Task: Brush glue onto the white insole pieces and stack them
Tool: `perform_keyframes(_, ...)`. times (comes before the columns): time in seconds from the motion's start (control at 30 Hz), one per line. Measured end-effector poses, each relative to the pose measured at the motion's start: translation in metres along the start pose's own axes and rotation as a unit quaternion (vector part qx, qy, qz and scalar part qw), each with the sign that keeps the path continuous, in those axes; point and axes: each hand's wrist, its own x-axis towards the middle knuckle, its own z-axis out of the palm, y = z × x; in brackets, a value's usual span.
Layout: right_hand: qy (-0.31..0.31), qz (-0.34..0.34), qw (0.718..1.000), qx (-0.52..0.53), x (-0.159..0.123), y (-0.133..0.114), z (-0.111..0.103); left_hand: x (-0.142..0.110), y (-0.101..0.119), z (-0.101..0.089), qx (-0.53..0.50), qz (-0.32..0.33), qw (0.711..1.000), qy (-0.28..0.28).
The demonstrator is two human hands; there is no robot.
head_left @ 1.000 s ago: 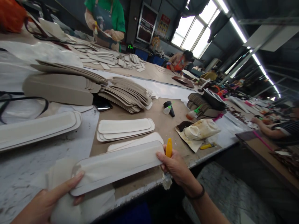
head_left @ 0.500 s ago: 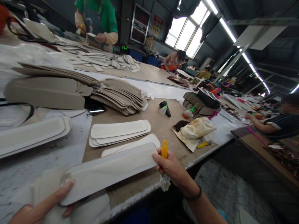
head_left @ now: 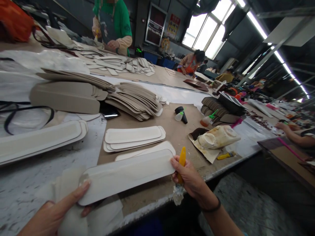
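Between my two hands is a long pale panel with rounded ends (head_left: 128, 175), tilted above the table's front edge. My left hand (head_left: 61, 206) pinches its left end, thumb on top and fingers beneath. The right end is gripped by my right hand (head_left: 188, 175), which also holds a yellow-handled brush (head_left: 182, 160) upright, its glue-caked bristles pointing down. Just behind the panel lie similar white pieces (head_left: 145, 149) and a small stack of white panels (head_left: 134, 136). Below my left hand are thin translucent sheets (head_left: 105, 218).
Grey-brown panels (head_left: 135, 101) are fanned out farther back. A stained plastic container (head_left: 219, 136) lies on its side at the right, beside another yellow brush (head_left: 226, 155). Small glue bottles (head_left: 179, 115) stand mid-table. More white panels (head_left: 41, 141) lie left. A co-worker in green (head_left: 123, 23) works across the table.
The view has swung slightly left, so everything appears farther right. Both hands still hold the panel, and the brush stays in my right hand. The co-worker's hand across the table has moved.
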Motion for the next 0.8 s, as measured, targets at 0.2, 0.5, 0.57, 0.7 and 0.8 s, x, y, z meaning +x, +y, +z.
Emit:
perform_keyframes(0.2, 0.041, -0.005, 0.998, -0.050, 0.000, 0.001, 0.001, -0.014, 0.005, -0.002, 0.005, 0.046, 0.994, -0.098)
perform_keyframes(0.5, 0.055, 0.007, 0.997, -0.061, -0.002, 0.000, 0.005, -0.023, 0.014, 0.007, -0.064, 0.065, 0.996, -0.016)
perform_keyframes(0.57, 0.041, 0.029, 0.998, -0.032, -0.002, -0.004, 0.007, -0.020, 0.015, 0.004, -0.073, 0.048, 0.996, -0.031)
perform_keyframes(0.7, 0.008, 0.037, 0.999, -0.013, 0.006, -0.020, 0.009, -0.017, 0.022, 0.002, -0.082, 0.040, 0.994, -0.065)
perform_keyframes(0.8, 0.009, 0.000, 0.999, -0.034, 0.022, -0.039, 0.009, -0.017, 0.030, 0.003, -0.077, 0.060, 0.991, -0.093)
